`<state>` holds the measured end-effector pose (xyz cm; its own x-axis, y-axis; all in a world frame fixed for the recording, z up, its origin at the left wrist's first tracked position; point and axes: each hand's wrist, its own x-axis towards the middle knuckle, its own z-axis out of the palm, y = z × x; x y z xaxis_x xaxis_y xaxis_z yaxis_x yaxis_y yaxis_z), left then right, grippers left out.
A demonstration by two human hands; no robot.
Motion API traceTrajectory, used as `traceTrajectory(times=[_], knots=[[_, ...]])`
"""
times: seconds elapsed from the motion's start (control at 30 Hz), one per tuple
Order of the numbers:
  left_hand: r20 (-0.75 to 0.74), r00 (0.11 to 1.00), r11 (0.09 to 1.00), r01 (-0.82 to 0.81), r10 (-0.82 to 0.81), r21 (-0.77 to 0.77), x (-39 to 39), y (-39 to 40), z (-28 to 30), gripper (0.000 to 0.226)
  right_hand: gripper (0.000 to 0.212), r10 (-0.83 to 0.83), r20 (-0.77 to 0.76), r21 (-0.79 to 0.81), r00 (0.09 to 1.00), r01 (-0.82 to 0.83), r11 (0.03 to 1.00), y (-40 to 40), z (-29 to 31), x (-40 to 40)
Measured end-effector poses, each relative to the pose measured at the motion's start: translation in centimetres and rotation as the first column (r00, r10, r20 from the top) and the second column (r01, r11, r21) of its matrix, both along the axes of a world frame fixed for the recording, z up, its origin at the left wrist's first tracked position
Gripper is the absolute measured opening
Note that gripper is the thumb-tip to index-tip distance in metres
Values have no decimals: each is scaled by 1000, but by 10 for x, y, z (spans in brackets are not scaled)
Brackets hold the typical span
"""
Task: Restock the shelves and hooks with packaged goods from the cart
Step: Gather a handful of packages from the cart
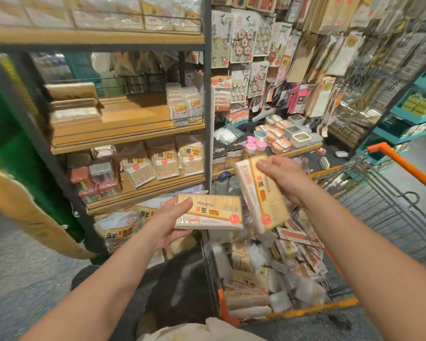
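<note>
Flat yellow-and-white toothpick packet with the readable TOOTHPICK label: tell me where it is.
In the head view, centre frame, the flat yellow-and-white toothpick packet is held level in the left hand, above the orange wire cart's near-left corner.

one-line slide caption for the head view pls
Left hand and right hand each hold a toothpick pack above the stocked cart, facing wooden shelves.

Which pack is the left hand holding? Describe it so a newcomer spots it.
Start at the orange-framed wire cart; just left of its near corner, the left hand grips a flat, clear-wrapped toothpick pack. Unlike the tilted pack in the right hand, it lies level, label readable.
</note>
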<state>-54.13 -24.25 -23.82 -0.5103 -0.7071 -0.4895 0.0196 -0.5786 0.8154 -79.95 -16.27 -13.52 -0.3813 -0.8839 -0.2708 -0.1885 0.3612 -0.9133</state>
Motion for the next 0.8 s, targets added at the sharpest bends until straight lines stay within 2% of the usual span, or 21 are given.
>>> traceTrajectory(times=[0.07, 0.13, 0.33, 0.4, 0.43, 0.5, 0.57, 0.6, 0.63, 0.67, 0.7, 0.73, 0.8], knots=[[-1, 1000, 1000, 15, -15, 18, 11, -9, 1, 16, 18, 215, -232, 124, 949, -191, 974, -29, 7, 25], [-15, 1000, 998, 27, -27, 51, 26, -21, 2, 16, 20, 421, -388, 214, 820, -364, 907, -58, 9, 55], [-127, 989, 994, 86, -77, 66, 85, -73, -6, 58, 43, 634, -469, 334, 615, -541, 772, -150, -6, 137], [-168, 978, 991, 133, -127, 27, 105, -87, -6, 56, 48, 707, -411, 405, 576, -580, 707, -171, -7, 157], [-192, 973, 990, 139, -131, 30, 112, -92, -5, 46, 59, 754, -339, 482, 563, -584, 653, -179, -7, 164], [-204, 973, 989, 129, -112, 72, 130, -113, 0, 25, 74, 789, -76, 584, 610, -614, 531, -207, -13, 182], [-196, 973, 987, 139, -120, 85, 142, -133, 5, 34, 84, 759, 89, 600, 646, -643, 476, -233, -21, 193], [-181, 977, 989, 130, -114, 76, 147, -142, 6, 31, 82, 759, 133, 617, 637, -653, 440, -244, -24, 199], [-161, 981, 991, 118, -105, 68, 153, -149, 6, 25, 70, 760, 188, 631, 622, -670, 392, -254, -26, 204], [-147, 984, 992, 111, -100, 68, 157, -156, 5, 35, 51, 764, 262, 620, 589, -710, 334, -261, -28, 210], [-152, 982, 989, 128, -116, 69, 162, -162, 3, 57, 38, 768, 321, 601, 554, -746, 287, -266, -30, 215], [-180, 974, 986, 152, -138, 68, 166, -167, 2, 72, 34, 762, 364, 581, 536, -770, 264, -270, -33, 218], [-251, 957, 985, 162, -142, 58, 172, -174, 4, 76, 41, 732, 404, 551, 548, -785, 283, -277, -38, 221]])
